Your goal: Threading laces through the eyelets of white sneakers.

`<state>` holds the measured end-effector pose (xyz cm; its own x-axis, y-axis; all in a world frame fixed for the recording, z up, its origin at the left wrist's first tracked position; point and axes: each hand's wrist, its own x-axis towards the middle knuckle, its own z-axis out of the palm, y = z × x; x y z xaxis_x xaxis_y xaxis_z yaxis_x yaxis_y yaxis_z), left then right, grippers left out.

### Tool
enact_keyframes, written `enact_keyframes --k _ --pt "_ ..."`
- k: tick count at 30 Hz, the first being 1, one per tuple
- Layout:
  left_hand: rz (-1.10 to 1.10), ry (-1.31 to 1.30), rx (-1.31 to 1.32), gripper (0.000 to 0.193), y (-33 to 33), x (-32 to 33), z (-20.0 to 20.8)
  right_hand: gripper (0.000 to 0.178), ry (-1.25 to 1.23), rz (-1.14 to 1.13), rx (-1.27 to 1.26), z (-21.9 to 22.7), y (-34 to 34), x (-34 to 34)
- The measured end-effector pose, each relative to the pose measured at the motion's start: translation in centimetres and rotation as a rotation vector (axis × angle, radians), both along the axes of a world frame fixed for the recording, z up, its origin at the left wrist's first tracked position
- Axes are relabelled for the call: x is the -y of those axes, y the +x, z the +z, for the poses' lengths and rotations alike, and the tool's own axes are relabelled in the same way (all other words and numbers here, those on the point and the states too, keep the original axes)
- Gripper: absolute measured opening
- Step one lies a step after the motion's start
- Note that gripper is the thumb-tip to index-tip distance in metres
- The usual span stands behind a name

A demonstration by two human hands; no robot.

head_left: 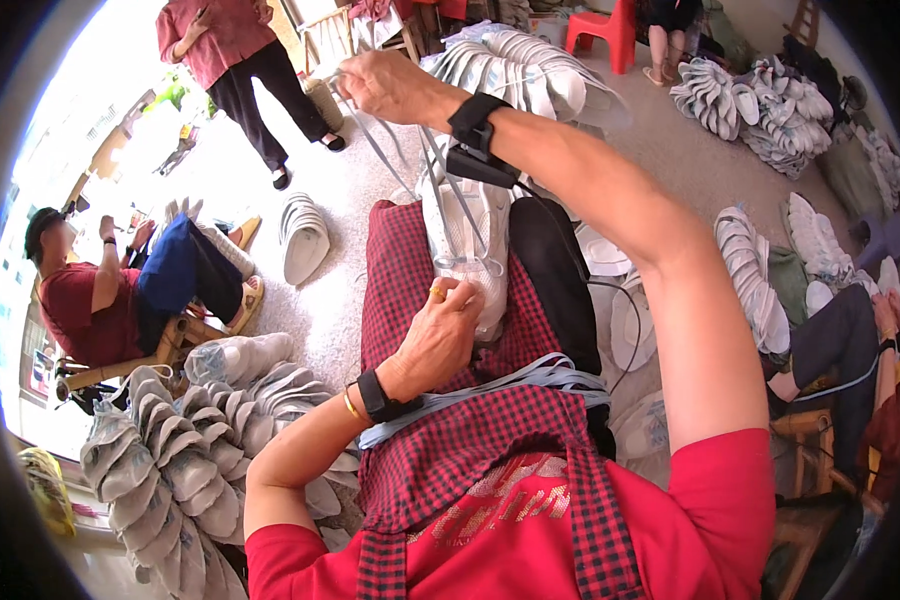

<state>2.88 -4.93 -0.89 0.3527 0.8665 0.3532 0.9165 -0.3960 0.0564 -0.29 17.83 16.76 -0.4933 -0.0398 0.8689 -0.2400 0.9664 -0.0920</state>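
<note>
Across my lap lies a white-grey shoe (467,222), with a grey shoelace (375,140) running through it. My right hand (395,88) is raised beyond the shoe, closed on the lace, whose strands stretch up from the eyelets. My left hand (435,332) grips the shoe at its near end, fingers curled against the side, just below a loop of lace. Its fingertips are partly hidden. A bundle of pale blue-grey laces (520,376) rests at my waist over the red-and-black checked apron (470,430).
Stacked pale shoes (160,450) crowd the floor at my left, with a smaller stack (303,238) farther off. More shoes (540,70) lie ahead and others (750,275) at right. People sit on both sides; one stands ahead. A red plastic chair (607,35) is at the back.
</note>
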Motion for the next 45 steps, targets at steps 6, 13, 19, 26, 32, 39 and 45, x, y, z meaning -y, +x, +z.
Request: enact_keyframes --k 6,13,19,26,32,39,45 --pt "0.027 0.006 0.055 0.015 0.0 -0.5 -1.3 0.028 0.212 -0.009 0.053 2.2 -0.8 0.9" --pt "0.014 0.102 0.332 0.009 0.1 -0.2 1.5 0.024 0.380 -0.078 0.027 2.6 0.0 0.6" --pt "0.351 0.128 0.751 0.021 -2.1 -1.5 0.6 0.023 0.131 0.043 0.276 -6.4 6.3 -1.6" --pt "0.380 0.007 0.714 0.017 -3.2 -3.0 1.7 0.035 -0.677 -0.022 0.320 -11.7 8.8 -0.6" --pt "0.311 -0.014 0.760 0.006 -2.1 -3.4 1.7 0.035 -0.598 -0.002 0.243 -13.4 8.1 -1.2" --pt "0.445 -0.127 0.815 0.017 -1.6 -3.4 2.2 0.033 -0.587 0.016 0.268 -13.3 8.3 -0.9" --pt "0.408 -0.123 0.756 0.024 -2.6 -3.4 1.6 0.032 -0.576 0.006 0.245 -13.3 8.4 -0.5"
